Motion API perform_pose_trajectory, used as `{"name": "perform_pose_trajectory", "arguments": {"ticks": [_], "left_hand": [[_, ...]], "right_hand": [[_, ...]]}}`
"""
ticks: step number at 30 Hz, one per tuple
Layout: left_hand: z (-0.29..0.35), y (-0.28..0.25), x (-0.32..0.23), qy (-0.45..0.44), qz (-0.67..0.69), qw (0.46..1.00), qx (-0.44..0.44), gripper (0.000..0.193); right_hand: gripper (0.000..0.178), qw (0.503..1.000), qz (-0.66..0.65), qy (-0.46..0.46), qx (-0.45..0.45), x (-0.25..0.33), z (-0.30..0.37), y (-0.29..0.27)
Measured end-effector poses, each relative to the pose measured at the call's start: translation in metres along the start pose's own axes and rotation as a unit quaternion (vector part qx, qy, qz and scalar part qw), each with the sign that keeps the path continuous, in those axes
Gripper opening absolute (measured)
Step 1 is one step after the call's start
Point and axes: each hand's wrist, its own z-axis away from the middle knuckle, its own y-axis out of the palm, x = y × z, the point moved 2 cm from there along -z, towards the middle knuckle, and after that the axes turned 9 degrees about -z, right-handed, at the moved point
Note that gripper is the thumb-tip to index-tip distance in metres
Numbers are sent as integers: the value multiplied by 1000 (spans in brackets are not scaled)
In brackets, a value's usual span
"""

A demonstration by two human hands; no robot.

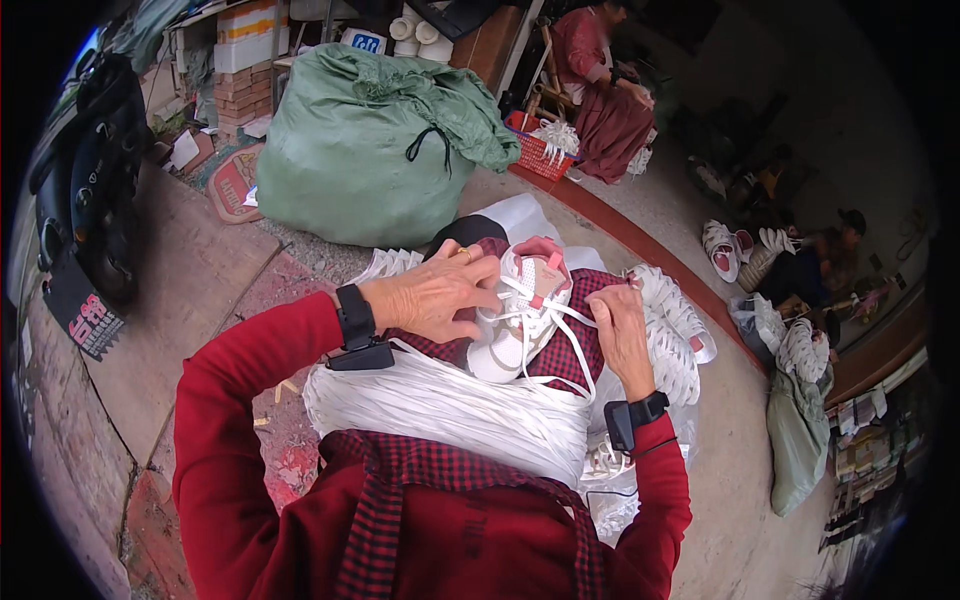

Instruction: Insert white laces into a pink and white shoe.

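Observation:
A white sneaker [498, 358] with a pink lining and pink tongue tab rests on my lap, its toe toward me. White shoelaces [537, 306] cross over its front. My left hand [440, 292] is at the sneaker's left side, its curled fingers closed on a lace; the fingertips are partly hidden. On the other side, my right hand [622, 328] pinches a lace that runs out from the crossing. A thick bundle of loose white laces [450, 415] lies across my lap, over a checked apron [370, 515].
Laced white shoes [672, 335] are piled by my right knee. Ahead stands a large green sack [370, 150]. A person [590, 75] sits beyond, beside a red basket [545, 155] of laces. More shoes [725, 250] and a tied sack [800, 440] lie right; a scooter [95, 190] stands left.

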Motion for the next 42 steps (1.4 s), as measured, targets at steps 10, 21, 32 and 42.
{"name": "perform_pose_trajectory", "arguments": {"ticks": [10,21,32,42], "left_hand": [[-32,13,8,-36,126,982,-136,5],[-28,30,-12,-236,127,955,-123,21],[-40,34,9,-162,105,976,-97,23],[5,-1,90,-251,14,948,-196,14]], "right_hand": [[41,935,-285,205,50,-7,-8,54],[31,813,-488,304,-94,-76,25,-50],[30,948,-283,144,4,-10,-26,29],[25,969,-217,119,24,-16,-29,51]]}}
